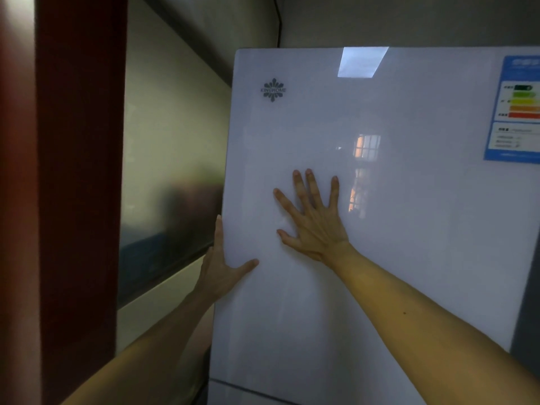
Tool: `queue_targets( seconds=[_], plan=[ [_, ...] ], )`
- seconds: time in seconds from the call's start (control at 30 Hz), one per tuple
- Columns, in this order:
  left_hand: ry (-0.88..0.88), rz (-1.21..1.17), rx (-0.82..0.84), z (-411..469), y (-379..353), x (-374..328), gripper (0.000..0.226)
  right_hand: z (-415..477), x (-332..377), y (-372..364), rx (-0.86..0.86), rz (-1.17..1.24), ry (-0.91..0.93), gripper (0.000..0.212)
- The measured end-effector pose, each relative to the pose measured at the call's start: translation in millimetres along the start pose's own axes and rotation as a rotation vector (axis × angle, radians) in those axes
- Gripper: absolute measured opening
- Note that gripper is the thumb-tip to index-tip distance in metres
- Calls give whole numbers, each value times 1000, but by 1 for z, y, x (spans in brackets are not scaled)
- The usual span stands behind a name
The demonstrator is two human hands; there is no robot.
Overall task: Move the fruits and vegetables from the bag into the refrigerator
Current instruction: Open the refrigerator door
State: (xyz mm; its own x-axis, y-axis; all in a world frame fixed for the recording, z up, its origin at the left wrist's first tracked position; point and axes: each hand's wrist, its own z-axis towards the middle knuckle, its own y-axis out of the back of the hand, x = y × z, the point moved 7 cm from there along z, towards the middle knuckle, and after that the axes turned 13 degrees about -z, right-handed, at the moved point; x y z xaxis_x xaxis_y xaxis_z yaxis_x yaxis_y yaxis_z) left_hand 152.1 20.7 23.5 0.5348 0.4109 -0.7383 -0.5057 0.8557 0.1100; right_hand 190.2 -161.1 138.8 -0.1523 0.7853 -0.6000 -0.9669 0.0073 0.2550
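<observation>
The right hand [317, 226] lies flat on the fridge door [409, 258], which fills the right of the view, fingers straight and spread, holding nothing. The left hand [217, 270] grips the door's left edge (thumb in front, fingers behind), forearm angled upward.

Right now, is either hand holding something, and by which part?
The left hand grips the refrigerator door by its left edge; the right hand only presses flat on its front.

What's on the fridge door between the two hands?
Nothing. In the head view, only bare fridge door shows between the left hand gripping its edge and the right hand pressed flat.
</observation>
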Motion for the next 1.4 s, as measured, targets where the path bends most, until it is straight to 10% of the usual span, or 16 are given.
queue_targets(
  seconds=[1.4],
  plan=[
    [-93, -164, 326, -181, 46, -165, 109, -19, 18, 284, 91, 240, -196, 86]
  ],
)
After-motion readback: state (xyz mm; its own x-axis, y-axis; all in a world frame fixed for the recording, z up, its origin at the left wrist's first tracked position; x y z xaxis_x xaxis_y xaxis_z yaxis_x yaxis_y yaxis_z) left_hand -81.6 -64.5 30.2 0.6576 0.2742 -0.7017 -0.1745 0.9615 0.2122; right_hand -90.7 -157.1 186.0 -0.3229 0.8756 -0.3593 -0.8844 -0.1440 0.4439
